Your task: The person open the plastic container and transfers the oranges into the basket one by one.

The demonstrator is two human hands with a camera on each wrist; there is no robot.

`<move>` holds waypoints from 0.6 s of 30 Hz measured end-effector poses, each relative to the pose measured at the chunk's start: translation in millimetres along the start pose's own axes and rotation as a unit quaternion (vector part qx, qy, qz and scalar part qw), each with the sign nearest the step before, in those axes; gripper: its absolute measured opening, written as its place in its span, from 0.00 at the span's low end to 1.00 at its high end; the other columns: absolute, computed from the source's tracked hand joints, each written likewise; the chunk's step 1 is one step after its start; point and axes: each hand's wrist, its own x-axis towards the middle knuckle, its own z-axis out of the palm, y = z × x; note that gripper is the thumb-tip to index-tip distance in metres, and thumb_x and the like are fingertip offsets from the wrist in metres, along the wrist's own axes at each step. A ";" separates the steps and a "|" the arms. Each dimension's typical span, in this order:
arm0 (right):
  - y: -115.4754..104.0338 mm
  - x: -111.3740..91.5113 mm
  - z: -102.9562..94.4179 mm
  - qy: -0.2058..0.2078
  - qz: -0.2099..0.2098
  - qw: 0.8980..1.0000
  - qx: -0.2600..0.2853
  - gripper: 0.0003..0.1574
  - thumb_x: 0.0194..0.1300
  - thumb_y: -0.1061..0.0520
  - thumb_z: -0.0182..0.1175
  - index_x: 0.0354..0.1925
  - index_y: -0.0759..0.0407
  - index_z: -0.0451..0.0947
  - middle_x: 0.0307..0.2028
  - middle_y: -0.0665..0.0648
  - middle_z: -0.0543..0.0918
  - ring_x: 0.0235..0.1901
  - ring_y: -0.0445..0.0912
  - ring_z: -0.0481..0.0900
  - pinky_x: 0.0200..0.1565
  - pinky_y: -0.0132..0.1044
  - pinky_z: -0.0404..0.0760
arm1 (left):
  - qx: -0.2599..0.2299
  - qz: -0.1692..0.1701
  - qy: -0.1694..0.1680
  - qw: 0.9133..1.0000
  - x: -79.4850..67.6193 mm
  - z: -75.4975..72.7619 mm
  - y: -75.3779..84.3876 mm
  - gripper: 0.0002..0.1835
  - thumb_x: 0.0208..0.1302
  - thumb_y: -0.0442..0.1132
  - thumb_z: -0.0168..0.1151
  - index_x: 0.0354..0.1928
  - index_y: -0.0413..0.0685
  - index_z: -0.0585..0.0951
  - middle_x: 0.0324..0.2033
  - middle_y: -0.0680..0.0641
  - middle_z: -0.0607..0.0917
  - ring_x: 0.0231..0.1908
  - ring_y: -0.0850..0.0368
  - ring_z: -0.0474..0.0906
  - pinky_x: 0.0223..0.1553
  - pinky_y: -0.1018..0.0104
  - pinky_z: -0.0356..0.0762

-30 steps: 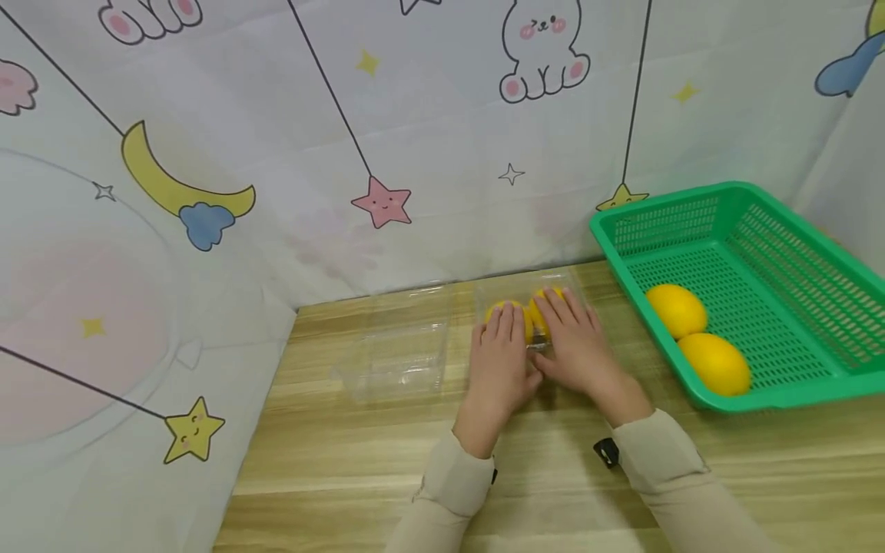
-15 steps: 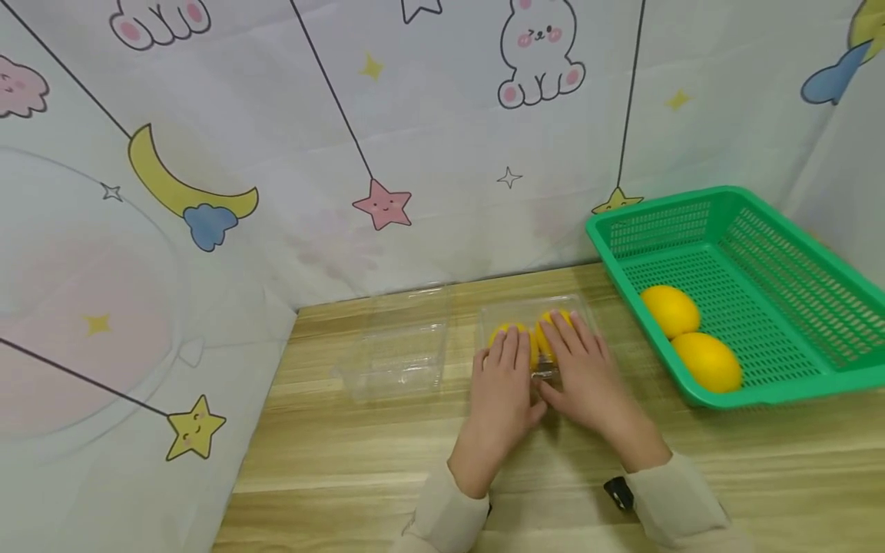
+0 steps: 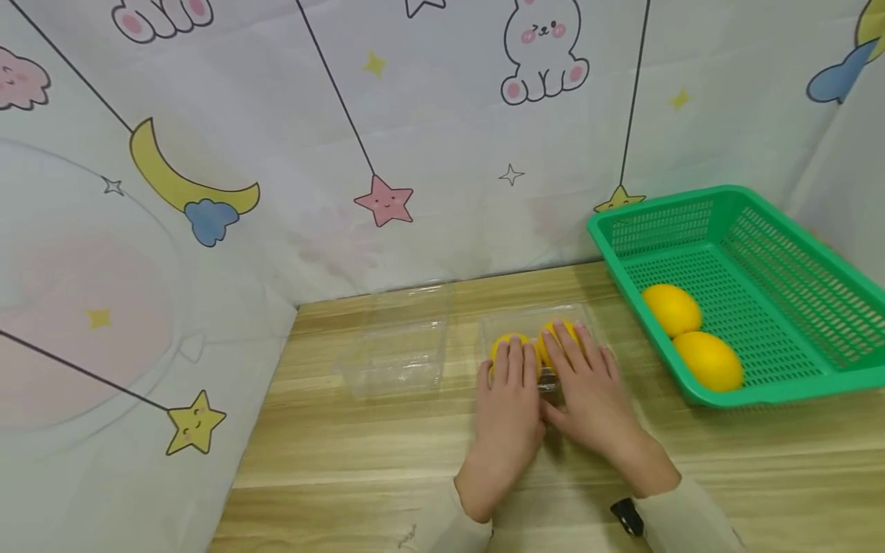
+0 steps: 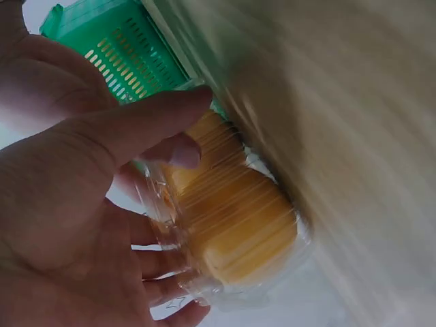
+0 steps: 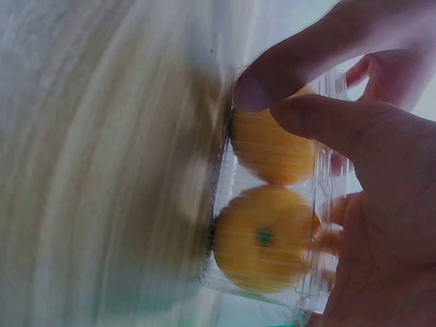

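A clear plastic clamshell box (image 3: pixel 531 317) with two oranges (image 5: pixel 262 242) inside stands on the table. My left hand (image 3: pixel 510 415) rests on its left part with fingers stretched over the top. Beside it, my right hand (image 3: pixel 598 403) lies over the right part, fingers straight. Both thumbs are at the near side, close together. In the left wrist view, plastic covers the near orange (image 4: pixel 245 228), and the fingers are outside the plastic. Whether the lid is fully fastened is hidden by the hands.
An open clear plastic box (image 3: pixel 404 349) stands to the left on the wooden table (image 3: pixel 332 476). On the right, a green basket (image 3: pixel 767 307) holds two more oranges (image 3: pixel 708 361). A patterned curtain (image 3: pixel 442 138) hangs behind.
Both hands and the box with two oranges have come nearer to me along the table. The basket and the open box have stayed in place.
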 end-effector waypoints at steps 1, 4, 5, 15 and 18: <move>0.0 0.0 0.3 0.002 -0.001 1.000 0.001 0.59 0.64 0.45 0.75 0.81 0.65 0.59 0.83 0.67 0.56 0.82 0.67 0.47 0.73 0.75 0.56 | -0.003 -0.001 -0.002 1.000 -0.6 0.9 0.2 0.47 0.67 0.56 0.70 0.81 0.43 0.64 0.80 0.41 0.65 0.79 0.47 0.61 0.74 0.50 0.66; 1.3 0.3 0.2 -0.004 0.001 1.000 0.019 0.61 0.63 0.47 0.77 0.82 0.64 0.57 0.83 0.67 0.54 0.82 0.67 0.45 0.73 0.76 0.53 | -0.035 0.003 -0.013 0.999 -2.5 1.1 -2.3 0.53 0.64 0.58 0.74 0.82 0.42 0.61 0.82 0.40 0.61 0.81 0.45 0.57 0.75 0.48 0.63; 2.2 0.3 -0.2 -0.008 0.002 1.000 0.029 0.62 0.62 0.48 0.77 0.82 0.64 0.57 0.83 0.67 0.53 0.82 0.67 0.44 0.73 0.76 0.52 | -0.062 0.009 -0.014 0.998 -3.1 1.0 -4.8 0.54 0.63 0.58 0.75 0.82 0.41 0.60 0.82 0.40 0.59 0.81 0.44 0.55 0.76 0.47 0.63; 0.3 4.9 -17.5 -0.028 -0.023 0.995 0.090 0.60 0.56 0.57 0.82 0.80 0.52 0.64 0.84 0.67 0.51 0.82 0.71 0.39 0.72 0.80 0.37 | -0.367 0.057 0.011 0.928 -15.7 -4.1 -45.8 0.43 0.70 0.33 0.71 0.82 0.39 0.60 0.82 0.34 0.55 0.81 0.34 0.50 0.78 0.35 0.56; -2.5 7.5 -18.5 0.003 -0.061 0.993 0.099 0.48 0.56 0.60 0.81 0.73 0.49 0.75 0.82 0.64 0.56 0.82 0.68 0.42 0.72 0.79 0.40 | -0.419 0.045 0.032 0.906 -22.5 -3.4 -53.9 0.39 0.72 0.27 0.64 0.81 0.38 0.60 0.81 0.34 0.58 0.80 0.35 0.54 0.76 0.37 0.61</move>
